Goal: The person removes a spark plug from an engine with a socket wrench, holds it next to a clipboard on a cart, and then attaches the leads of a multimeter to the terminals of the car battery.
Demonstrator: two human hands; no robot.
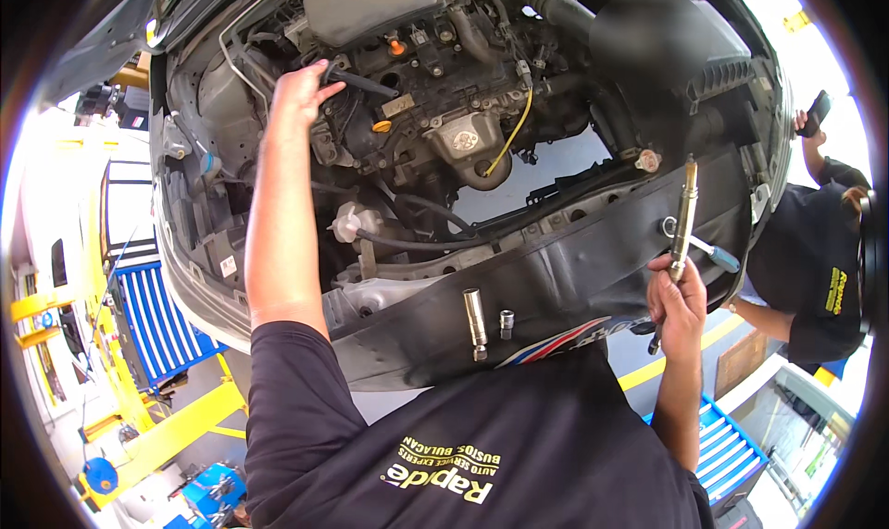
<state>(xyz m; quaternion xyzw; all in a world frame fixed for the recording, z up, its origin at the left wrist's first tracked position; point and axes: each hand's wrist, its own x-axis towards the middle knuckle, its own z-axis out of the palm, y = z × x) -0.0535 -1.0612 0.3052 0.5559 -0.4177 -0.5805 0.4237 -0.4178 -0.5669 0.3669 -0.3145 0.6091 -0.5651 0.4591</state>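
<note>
Inside the engine bay (211, 126), which holds the engine (412, 55), our left hand (299, 97) grips a black ignition coil (372, 84) by one end. Our right hand (681, 298) wraps around a long metal socket tool (685, 219) above the dark draped cover (565, 293), and we cannot tell what fills the white-capped reservoir (356, 222) near our left forearm.

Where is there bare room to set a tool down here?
The black cover has a bare patch between the small socket and the blue-handled tool, and another left of the long socket. Crowded: around the left hand, where parts of the engine sit close together.
</note>
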